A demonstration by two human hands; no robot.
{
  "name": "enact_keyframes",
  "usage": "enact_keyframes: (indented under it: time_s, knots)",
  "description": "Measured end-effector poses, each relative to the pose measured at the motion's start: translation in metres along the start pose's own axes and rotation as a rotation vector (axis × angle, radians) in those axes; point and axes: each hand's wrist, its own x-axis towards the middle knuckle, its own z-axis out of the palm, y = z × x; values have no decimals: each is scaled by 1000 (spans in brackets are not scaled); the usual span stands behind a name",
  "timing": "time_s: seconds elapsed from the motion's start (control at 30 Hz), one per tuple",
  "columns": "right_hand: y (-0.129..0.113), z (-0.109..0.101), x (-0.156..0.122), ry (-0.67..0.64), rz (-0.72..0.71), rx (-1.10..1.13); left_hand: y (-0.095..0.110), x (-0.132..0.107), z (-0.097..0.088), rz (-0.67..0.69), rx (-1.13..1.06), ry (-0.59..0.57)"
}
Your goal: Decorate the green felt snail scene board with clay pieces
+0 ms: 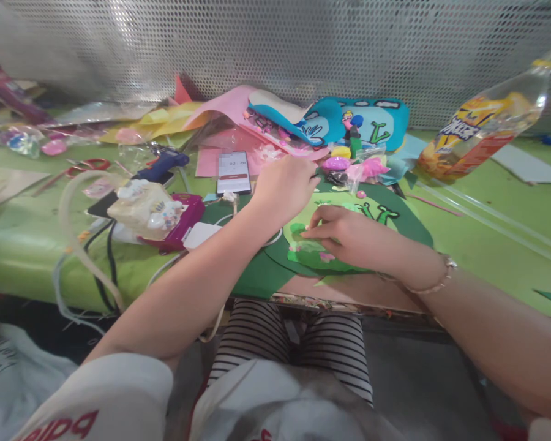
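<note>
A green craft sheet point(362, 260) with light and dark green layers, pink bits and dark-outlined green shapes lies before me. My right hand point(344, 234) rests over its left part, thumb and forefinger pinched together at a light green patch; anything between them is too small to make out. Beyond the sheet's upper left edge is my left hand point(287, 187), seen from the back with its fingers curled down, and what it may hold is hidden. Close to its fingertips lie a purple clay lump point(336, 163) and a pink clay packet point(370, 168).
A phone point(234, 173) showing a timer lies left of my left hand. Further left are a decorated box point(147, 211) with cables, a blue glue gun point(165, 165) and red-handled scissors point(89, 165). Blue craft pieces point(386, 116) lie behind; a plastic bottle point(487, 125) stands tilted at right.
</note>
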Motion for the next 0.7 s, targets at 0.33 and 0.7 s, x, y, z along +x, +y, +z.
enact_keyframes:
  time_s: [0.33,0.7]
  knots:
    - [0,1,-1,25,24,37,0,0,0,-1,12,0]
    - [0,-2,0,51,2,67,0,0,1,8,16,7]
